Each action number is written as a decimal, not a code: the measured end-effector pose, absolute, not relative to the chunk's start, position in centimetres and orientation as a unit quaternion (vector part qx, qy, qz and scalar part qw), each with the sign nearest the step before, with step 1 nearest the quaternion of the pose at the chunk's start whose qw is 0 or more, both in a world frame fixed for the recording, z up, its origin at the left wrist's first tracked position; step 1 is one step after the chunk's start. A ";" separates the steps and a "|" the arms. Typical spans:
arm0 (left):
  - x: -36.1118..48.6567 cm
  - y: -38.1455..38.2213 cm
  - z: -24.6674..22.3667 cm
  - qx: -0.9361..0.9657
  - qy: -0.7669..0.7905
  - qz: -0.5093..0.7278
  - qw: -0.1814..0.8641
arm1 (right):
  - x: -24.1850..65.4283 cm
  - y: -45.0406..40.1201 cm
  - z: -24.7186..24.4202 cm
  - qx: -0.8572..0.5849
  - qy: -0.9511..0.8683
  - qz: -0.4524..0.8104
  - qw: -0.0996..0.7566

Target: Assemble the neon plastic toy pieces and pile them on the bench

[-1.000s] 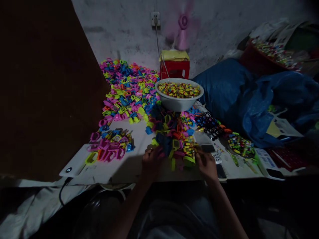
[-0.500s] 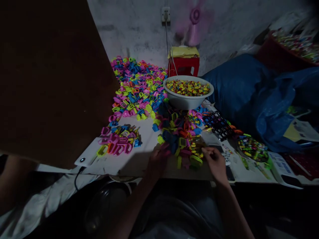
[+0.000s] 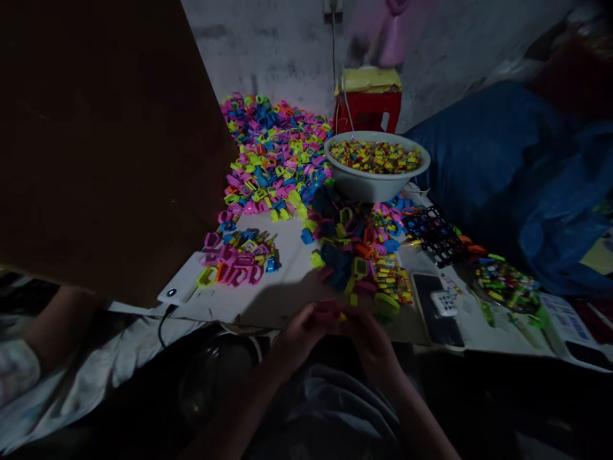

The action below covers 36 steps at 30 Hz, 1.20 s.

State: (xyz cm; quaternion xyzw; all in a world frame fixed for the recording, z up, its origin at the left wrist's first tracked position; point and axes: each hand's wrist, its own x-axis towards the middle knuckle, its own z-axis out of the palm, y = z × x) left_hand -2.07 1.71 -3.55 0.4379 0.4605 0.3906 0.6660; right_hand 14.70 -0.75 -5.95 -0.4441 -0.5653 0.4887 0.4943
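My left hand (image 3: 301,330) is closed on a pink plastic toy watch (image 3: 328,309) at the table's front edge. Against its right end my right hand (image 3: 366,332) is closed, fingers pinched together. A speck of yellow shows between the fingertips, too small to name for certain. Just beyond both hands lies a shaded heap of coloured toy watches (image 3: 342,246). Small yellow-and-red wrapped pieces (image 3: 393,279) lie to the right of that heap. On the left, a group of pink, yellow and orange toy watches (image 3: 234,259) rests on the white tabletop (image 3: 282,246).
A big brown board (image 3: 105,147) blocks the left side, with another person's arm (image 3: 57,326) below it. Behind stands a grey bowl (image 3: 376,182) of small wrapped pieces. Phones (image 3: 437,313), a black grid tray (image 3: 431,236) and a blue bag (image 3: 479,147) are on the right.
My right hand has moved left from the yellow pieces to meet my left hand. My left hand has drawn the pink toy watch closer to the table edge. The view has shifted slightly.
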 end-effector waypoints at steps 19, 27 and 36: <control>-0.8 -0.3 1.8 0.467 0.470 0.462 0.589 | 15.2 -2.5 -1.8 -0.576 -0.637 0.175 0.481; -1.4 -0.4 1.3 0.455 0.475 0.470 0.588 | 15.8 -2.2 -2.1 -0.563 -0.648 0.187 0.478; -2.1 -0.4 1.0 0.461 0.496 0.477 0.560 | 14.4 -1.3 -2.0 -0.549 -0.668 0.163 0.475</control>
